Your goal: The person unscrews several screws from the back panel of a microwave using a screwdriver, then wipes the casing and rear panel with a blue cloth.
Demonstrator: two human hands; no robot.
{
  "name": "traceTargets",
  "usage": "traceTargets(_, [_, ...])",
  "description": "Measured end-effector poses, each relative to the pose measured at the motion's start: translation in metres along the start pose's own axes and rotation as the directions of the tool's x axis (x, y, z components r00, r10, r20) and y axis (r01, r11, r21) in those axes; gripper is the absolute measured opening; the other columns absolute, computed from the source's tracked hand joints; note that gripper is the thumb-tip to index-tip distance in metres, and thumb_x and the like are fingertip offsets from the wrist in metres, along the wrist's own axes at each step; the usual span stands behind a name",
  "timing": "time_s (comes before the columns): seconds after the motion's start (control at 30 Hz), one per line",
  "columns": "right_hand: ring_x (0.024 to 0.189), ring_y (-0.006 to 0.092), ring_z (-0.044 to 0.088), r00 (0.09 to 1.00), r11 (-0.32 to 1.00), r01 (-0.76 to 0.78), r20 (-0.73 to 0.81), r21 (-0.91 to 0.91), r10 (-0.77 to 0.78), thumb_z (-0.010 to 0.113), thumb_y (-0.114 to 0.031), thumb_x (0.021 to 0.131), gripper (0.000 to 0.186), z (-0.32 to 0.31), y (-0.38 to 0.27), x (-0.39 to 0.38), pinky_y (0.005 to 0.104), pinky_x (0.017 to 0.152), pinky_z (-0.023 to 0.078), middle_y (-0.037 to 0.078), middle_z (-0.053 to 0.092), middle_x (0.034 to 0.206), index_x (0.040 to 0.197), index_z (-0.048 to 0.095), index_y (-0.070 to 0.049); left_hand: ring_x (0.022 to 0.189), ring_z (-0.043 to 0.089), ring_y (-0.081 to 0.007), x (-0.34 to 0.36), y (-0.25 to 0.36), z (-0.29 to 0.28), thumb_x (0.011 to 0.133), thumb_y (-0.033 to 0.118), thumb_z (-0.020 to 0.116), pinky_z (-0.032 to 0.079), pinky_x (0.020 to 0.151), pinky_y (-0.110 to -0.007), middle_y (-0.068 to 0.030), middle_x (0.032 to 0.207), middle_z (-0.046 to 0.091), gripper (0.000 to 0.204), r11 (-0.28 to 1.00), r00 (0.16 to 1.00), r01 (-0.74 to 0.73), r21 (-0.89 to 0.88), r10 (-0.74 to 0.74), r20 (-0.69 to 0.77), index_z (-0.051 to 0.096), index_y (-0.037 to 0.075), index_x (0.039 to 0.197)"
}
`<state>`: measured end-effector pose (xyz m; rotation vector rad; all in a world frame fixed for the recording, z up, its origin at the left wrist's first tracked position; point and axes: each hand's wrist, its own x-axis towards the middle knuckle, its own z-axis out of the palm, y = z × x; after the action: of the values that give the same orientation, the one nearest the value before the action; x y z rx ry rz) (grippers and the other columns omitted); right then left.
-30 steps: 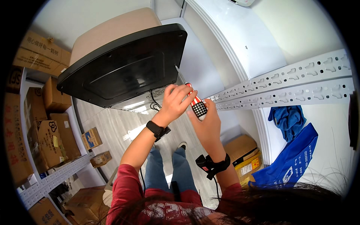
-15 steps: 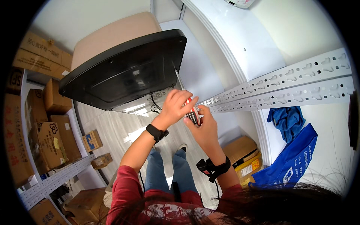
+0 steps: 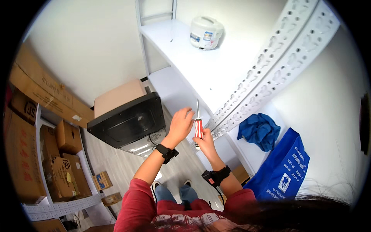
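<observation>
My right hand (image 3: 205, 144) grips a screwdriver (image 3: 198, 129) by its red, white and black handle. The metal shaft points up and away from me. Just left of the shaft, my left hand (image 3: 181, 124) is raised with its fingers apart, and nothing shows in them. Beyond my left hand stands a large beige appliance (image 3: 119, 96) with a dark cord. Its broad glossy black panel (image 3: 129, 120) faces me, and the screwdriver's tip is apart from it.
White shelving (image 3: 185, 50) to the right bears a white rice cooker (image 3: 206, 33). A perforated white post (image 3: 266, 62) rises close to my right hand, near a blue cloth (image 3: 259, 131) and blue bag (image 3: 280, 168). Cardboard boxes (image 3: 58, 176) fill the left shelf.
The screwdriver has come away from the black panel and now points upward. My left hand has let go of it; my right hand holds it. The view has shifted, bringing the rice cooker fully in.
</observation>
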<state>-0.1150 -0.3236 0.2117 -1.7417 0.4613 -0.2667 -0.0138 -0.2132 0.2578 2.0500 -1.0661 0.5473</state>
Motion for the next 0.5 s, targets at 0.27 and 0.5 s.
traceTargets(0.27, [0.059, 0.0177, 0.058, 0.991, 0.966, -0.034, -0.116, 0.256, 0.066, 0.062, -0.01, 0.072, 0.042, -0.011, -0.013, 0.061, 0.0314, 0.054, 0.046, 0.012, 0.056, 0.077, 0.105, 0.041, 0.005, 0.079, 0.057, -0.0333, 0.075, -0.016, 0.048, 0.078, 0.008, 0.061, 0.046, 0.068, -0.041, -0.0122, 0.09, 0.058, 0.007, 0.984, 0.988, 0.136, -0.115, -0.126, 0.094, 0.06, 0.002, 0.08])
traceTargets(0.5, [0.064, 0.0176, 0.061, 0.937, 0.991, -0.126, -0.334, -0.046, 0.103, 0.069, -0.01, 0.073, 0.041, 0.002, 0.004, 0.114, 0.0307, 0.056, 0.049, 0.012, 0.057, 0.078, 0.098, 0.041, 0.005, 0.081, 0.058, -0.0326, 0.125, -0.076, 0.127, 0.071, 0.001, 0.059, 0.048, 0.069, -0.042, -0.0132, 0.086, 0.058, 0.018, 0.987, 0.972, 0.107, -0.118, -0.079, 0.222, 0.064, 0.006, 0.087])
